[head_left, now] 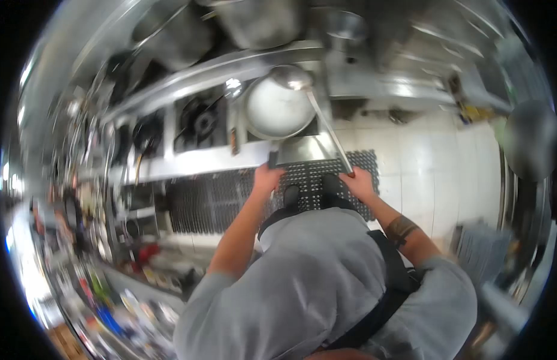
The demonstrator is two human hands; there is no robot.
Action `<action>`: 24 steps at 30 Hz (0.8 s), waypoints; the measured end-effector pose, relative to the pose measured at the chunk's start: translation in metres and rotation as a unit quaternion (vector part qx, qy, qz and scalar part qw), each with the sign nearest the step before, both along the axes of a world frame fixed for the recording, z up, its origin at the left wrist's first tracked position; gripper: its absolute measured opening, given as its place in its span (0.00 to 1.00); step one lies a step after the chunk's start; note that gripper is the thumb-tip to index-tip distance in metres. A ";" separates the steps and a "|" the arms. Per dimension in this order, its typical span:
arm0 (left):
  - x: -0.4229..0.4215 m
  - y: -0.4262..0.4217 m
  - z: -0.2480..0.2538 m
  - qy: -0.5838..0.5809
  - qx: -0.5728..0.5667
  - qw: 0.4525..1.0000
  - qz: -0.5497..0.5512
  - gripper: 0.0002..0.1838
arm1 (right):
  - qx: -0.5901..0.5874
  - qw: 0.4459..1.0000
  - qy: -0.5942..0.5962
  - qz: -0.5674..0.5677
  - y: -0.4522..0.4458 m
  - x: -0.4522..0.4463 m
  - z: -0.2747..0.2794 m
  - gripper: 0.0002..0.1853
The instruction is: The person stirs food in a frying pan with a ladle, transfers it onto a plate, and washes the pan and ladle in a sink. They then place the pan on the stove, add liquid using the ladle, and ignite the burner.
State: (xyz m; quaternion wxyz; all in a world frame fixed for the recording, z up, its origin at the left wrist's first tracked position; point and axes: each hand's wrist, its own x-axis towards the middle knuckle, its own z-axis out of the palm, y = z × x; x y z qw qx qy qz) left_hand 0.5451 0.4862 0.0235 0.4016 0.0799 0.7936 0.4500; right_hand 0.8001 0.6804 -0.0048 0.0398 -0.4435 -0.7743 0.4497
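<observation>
A long-handled ladle (326, 123) slants from the pot down to my right hand (357, 181), whose fingers are closed round the end of the handle. The ladle's round bowl lies over the far rim of a wide pot (278, 111) with pale, whitish contents. My left hand (268, 180) is at the stove's front edge, closed on the dark end of a flat metal pan or tray (305, 149); blur hides exactly what the fingers grip.
Stove burners (200, 123) run left of the pot, with a brown-handled tool (234, 141) beside them. Large metal pots (257, 24) stand behind. A perforated black mat (200, 204) covers the floor under my feet. At the lower left is a cluttered counter (122, 282).
</observation>
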 end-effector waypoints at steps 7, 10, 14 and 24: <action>0.017 -0.027 0.005 -0.047 0.040 0.989 -0.136 0.10 | -0.005 0.997 -0.047 -0.066 -0.039 0.064 0.040 0.18; 0.018 -0.012 0.008 -0.049 0.050 0.970 -0.234 0.10 | 0.000 0.992 -0.041 -0.116 -0.076 0.080 0.045 0.18; 0.017 -0.009 0.026 -0.018 0.027 0.962 -0.270 0.08 | -0.019 0.983 -0.062 -0.169 -0.127 0.089 0.054 0.18; -0.014 -0.022 0.012 0.016 -0.026 0.912 -0.410 0.08 | 0.005 0.959 -0.098 -0.264 -0.190 0.118 0.035 0.18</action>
